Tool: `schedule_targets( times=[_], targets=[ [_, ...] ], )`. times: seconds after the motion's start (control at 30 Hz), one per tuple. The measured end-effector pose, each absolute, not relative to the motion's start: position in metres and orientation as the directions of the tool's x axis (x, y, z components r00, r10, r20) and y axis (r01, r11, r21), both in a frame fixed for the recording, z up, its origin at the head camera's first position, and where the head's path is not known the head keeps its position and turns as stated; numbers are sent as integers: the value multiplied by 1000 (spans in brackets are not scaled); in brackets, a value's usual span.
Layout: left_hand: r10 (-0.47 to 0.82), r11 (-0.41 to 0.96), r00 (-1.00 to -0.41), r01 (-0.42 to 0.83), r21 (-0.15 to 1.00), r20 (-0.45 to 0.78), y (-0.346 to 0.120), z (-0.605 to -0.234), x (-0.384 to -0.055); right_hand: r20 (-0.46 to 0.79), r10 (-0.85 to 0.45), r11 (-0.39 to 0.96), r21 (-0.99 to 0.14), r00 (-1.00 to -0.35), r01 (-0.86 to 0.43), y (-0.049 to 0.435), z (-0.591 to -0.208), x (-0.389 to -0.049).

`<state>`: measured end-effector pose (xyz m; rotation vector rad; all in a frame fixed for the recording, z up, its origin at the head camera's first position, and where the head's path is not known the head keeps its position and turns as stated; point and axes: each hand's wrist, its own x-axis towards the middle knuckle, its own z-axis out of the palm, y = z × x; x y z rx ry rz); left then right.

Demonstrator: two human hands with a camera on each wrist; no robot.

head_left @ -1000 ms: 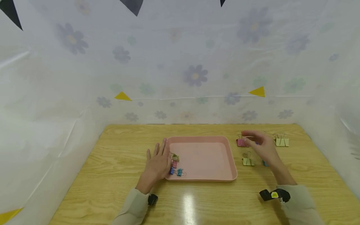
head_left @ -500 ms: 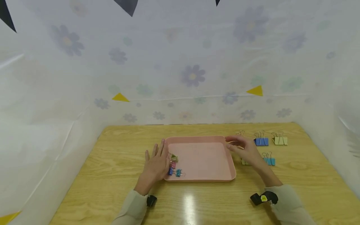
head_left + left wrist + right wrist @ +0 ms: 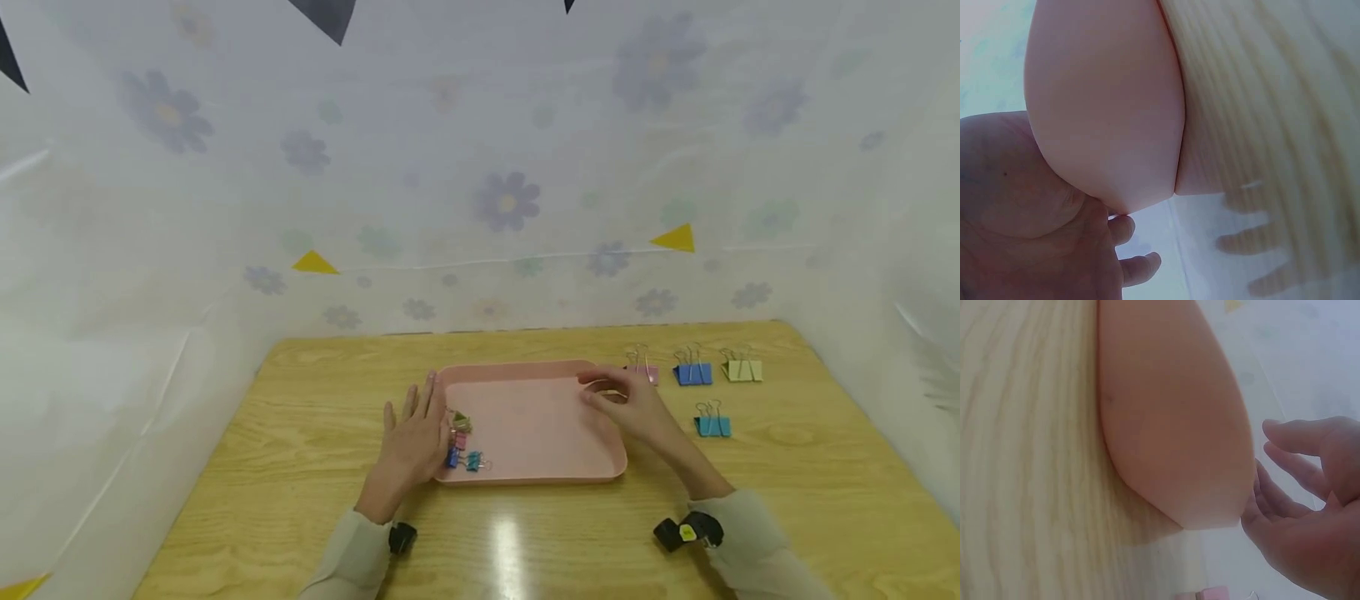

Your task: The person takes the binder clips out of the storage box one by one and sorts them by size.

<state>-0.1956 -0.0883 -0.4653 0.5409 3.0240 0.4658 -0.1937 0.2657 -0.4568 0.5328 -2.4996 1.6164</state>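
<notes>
A pink tray (image 3: 540,433) lies on the wooden table. My left hand (image 3: 411,442) rests along its left rim with the fingers straight; in the left wrist view the palm (image 3: 1029,206) is against the tray wall. At the right rim, my right hand (image 3: 633,410) has its fingers loosely bent, thumb and forefinger apart, nothing visible between them in the right wrist view. Inside the tray's left side lie small binder clips: a yellow-green one (image 3: 461,422), a pink one (image 3: 461,442), a blue one (image 3: 452,458) and a teal one (image 3: 474,461).
Larger binder clips stand right of the tray: a pink one (image 3: 651,376) partly behind the right hand, a blue one (image 3: 694,374), a yellow-green one (image 3: 744,371) and a teal one (image 3: 713,427). White flowered sheeting (image 3: 480,283) encloses the table's back and sides.
My right hand has moved left from above the large clips to the tray's right rim, uncovering the blue and teal clips and covering a yellow-green one. The left hand has stayed put.
</notes>
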Motion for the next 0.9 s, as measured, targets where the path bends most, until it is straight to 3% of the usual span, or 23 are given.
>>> schedule_targets(
  times=[0.23, 0.53, 0.9],
  targets=[
    [332, 905, -943, 320, 282, 4, -91, -468, -199, 299, -248, 362, -854, -921, -375, 248, -457, -198],
    [330, 908, -944, 318, 274, 2, -92, -473, -201, 292, -294, 249, -896, -910, -368, 226, -457, -197],
    [322, 913, -947, 305, 272, -19, -86, -463, -197, 283, -297, 253, -898, -912, -360, 195, -454, -200]
  ],
)
